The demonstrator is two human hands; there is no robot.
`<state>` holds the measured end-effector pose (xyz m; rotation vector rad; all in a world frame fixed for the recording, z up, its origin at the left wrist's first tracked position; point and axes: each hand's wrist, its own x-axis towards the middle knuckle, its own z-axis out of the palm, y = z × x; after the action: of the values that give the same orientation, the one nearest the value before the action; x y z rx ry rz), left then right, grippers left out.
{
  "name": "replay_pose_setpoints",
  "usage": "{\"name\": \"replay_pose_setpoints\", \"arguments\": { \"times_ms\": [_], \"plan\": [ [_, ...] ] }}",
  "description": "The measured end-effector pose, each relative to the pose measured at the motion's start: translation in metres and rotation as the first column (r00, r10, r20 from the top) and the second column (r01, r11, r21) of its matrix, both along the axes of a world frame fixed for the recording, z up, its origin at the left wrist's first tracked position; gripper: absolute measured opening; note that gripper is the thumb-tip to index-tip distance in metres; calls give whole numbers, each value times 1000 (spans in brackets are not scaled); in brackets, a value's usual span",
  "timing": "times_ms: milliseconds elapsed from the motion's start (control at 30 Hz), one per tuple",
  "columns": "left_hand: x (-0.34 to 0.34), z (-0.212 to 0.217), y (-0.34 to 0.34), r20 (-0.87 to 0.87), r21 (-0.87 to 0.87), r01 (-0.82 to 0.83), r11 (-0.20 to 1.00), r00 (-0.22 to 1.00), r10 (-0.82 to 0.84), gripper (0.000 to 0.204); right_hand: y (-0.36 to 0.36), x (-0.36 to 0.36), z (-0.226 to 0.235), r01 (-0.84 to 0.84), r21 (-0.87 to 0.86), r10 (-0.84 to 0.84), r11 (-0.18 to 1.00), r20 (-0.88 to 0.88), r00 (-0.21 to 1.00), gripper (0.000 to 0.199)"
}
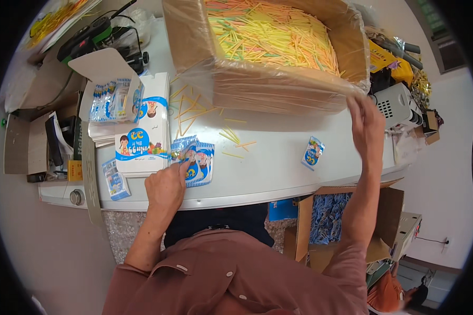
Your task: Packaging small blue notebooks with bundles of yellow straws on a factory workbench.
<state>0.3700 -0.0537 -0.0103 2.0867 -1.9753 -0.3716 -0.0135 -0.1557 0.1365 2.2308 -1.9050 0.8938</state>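
Near the middle of the frame the left hand (pixel 165 186) rests on a small pile of blue-and-white packets (pixel 197 164) at the front of the white table (pixel 278 152), thumb and fingers pressed down on the top packet's left end rather than lifting it. The right hand (pixel 367 126), at the right of the frame, reaches up to the near right corner of the big cardboard box (pixel 268 86) full of yellow, green and orange straws (pixel 270 31); its fingers look loosely spread against the clear plastic liner, though whether they pinch anything I cannot tell. Loose straws (pixel 194 113) lie scattered on the table between the box and the pile (a few close to the packets), and one single packet (pixel 313 153) lies apart to the right. A stack of flat printed cartons (pixel 142 142) sits just left of the pile. A likely slip here: tugging the liner could tip more straws onto the table, and a sliding left hand could fan the packets toward the table's front edge.
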Motion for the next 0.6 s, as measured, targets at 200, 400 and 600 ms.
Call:
{"name": "replay_pose_setpoints", "arguments": {
  "times_ms": [200, 400, 600],
  "plan": [
    [5, 20, -2, -71, -145, 23, 989, 997, -34, 29, -183, 6, 9, -294, -91, 233, 951, -409, 882, 19],
    [10, 20, 1, -526, -164, -105, 981, 850, 3, 14, -298, -8, -14, -191, 161, 249, 968, -686, 684, 18],
    [11, 21, 1, -758, -33, -280, 960, 633, 159, 17, -329, 3, -41, -35, 259, 249, 965, -869, 427, 17]
  ]
}}
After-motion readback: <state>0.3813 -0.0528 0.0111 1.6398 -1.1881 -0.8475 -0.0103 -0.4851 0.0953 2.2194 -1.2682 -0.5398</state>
